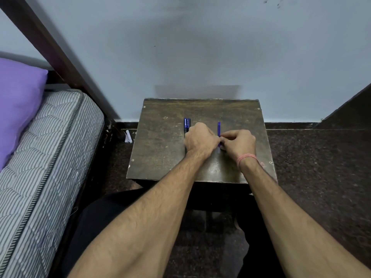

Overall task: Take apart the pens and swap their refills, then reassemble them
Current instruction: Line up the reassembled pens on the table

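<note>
On a small dark wooden table [160,149], two blue pen barrels [187,125] lie side by side, pointing away from me, partly hidden under my left hand [200,140]. Two thin blue refills [219,128] lie together to the right, also pointing away. Both hands meet at the near end of the refills. The fingertips of my right hand [237,142] pinch there, and my left hand's fingers curl closed against the same spot. Which hand really grips the refills is hidden.
The table stands against a pale blue wall. A mattress [46,157] with a purple pillow [18,105] lies to the left, beside a dark bed frame. White paper scraps [128,136] lie on the dark speckled floor. My right wrist wears a pink thread band [246,158].
</note>
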Motion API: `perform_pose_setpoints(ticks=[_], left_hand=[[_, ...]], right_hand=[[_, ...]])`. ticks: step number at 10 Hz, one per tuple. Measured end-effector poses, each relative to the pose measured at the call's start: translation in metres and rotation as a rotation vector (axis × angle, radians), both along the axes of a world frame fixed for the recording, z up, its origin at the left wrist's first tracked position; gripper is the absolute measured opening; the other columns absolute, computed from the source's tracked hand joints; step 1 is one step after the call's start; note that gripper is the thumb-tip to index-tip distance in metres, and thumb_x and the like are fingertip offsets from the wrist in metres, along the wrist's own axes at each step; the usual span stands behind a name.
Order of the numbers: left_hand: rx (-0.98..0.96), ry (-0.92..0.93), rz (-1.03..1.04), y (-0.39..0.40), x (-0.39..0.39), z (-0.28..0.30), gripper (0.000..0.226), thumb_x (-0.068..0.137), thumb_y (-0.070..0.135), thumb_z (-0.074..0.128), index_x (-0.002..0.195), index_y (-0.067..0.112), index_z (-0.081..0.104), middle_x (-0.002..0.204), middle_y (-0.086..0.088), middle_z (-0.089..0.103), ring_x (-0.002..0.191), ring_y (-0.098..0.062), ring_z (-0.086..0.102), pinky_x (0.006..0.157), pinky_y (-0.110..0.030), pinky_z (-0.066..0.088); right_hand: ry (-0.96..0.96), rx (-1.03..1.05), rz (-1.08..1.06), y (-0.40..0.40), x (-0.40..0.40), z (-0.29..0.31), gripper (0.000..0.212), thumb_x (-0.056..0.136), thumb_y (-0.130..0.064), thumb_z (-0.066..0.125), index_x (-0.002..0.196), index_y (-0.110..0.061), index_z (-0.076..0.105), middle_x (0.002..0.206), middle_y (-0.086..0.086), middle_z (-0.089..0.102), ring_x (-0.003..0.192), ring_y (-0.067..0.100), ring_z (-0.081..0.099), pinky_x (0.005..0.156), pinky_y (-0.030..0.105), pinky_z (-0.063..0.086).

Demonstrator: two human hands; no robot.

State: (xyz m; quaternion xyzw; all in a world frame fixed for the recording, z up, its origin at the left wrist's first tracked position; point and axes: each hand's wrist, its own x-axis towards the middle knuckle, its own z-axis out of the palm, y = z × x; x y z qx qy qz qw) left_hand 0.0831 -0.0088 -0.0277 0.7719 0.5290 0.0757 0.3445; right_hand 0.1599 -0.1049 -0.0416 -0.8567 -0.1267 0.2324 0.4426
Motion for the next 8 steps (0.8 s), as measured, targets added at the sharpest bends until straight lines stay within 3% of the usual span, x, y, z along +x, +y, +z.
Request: perform_pose_setpoints(ticks=[2, 4, 5, 6, 7, 8], left_hand=[[0.023, 0.037, 0.017, 0.008, -0.027, 0.002, 0.008, 0.08, 0.032, 0.087, 0.086, 0.028, 0.089, 0.078, 0.008, 0.076, 0.075, -0.018, 0.061, 0.063, -0.026, 0.043], [0.007, 0.03, 0.003, 0.005, -0.023, 0.005, 0.005, 0.082, 0.029, 0.088, 0.084, 0.025, 0.087, 0.072, 0.01, 0.067, 0.076, -0.018, 0.059, 0.069, -0.029, 0.048], [0.015, 0.021, 0.011, 0.005, -0.021, 0.003, 0.004, 0.083, 0.03, 0.088, 0.083, 0.026, 0.087, 0.062, 0.015, 0.053, 0.072, -0.016, 0.057, 0.064, -0.027, 0.045], [0.016, 0.005, 0.009, 0.003, -0.026, 0.007, 0.004, 0.085, 0.029, 0.087, 0.081, 0.027, 0.087, 0.065, 0.016, 0.061, 0.07, -0.014, 0.06, 0.057, -0.023, 0.043], [0.035, -0.089, 0.085, -0.002, -0.029, 0.01, 0.009, 0.087, 0.028, 0.079, 0.083, 0.027, 0.087, 0.085, 0.009, 0.082, 0.088, -0.021, 0.077, 0.076, -0.03, 0.061], [0.121, -0.241, 0.179, -0.009, -0.034, 0.017, 0.012, 0.089, 0.034, 0.073, 0.083, 0.03, 0.083, 0.081, 0.014, 0.081, 0.081, -0.014, 0.076, 0.078, -0.03, 0.061]], right_hand=[[-0.018, 0.013, 0.068, 0.008, -0.028, -0.003, 0.016, 0.091, -0.01, 0.085, 0.104, -0.019, 0.091, 0.1, 0.003, 0.087, 0.097, 0.022, 0.083, 0.1, 0.043, 0.065], [-0.039, 0.01, 0.085, 0.008, -0.027, -0.002, 0.018, 0.094, -0.01, 0.083, 0.108, -0.017, 0.09, 0.105, 0.005, 0.087, 0.1, 0.023, 0.082, 0.101, 0.043, 0.065], [-0.061, 0.001, 0.089, 0.009, -0.026, -0.004, 0.017, 0.095, -0.01, 0.082, 0.108, -0.017, 0.09, 0.103, 0.006, 0.087, 0.098, 0.025, 0.083, 0.101, 0.045, 0.065], [-0.083, 0.003, 0.083, 0.009, -0.029, -0.007, 0.016, 0.096, -0.011, 0.08, 0.108, -0.018, 0.09, 0.104, 0.006, 0.087, 0.101, 0.024, 0.082, 0.101, 0.044, 0.064], [-0.085, 0.027, 0.073, 0.007, -0.034, -0.003, 0.023, 0.098, -0.012, 0.078, 0.119, -0.017, 0.086, 0.101, 0.002, 0.086, 0.099, 0.021, 0.081, 0.102, 0.044, 0.064], [-0.119, 0.097, 0.024, 0.002, -0.04, 0.002, 0.034, 0.101, -0.019, 0.077, 0.134, -0.016, 0.076, 0.091, -0.007, 0.079, 0.087, 0.015, 0.079, 0.097, 0.035, 0.064]])
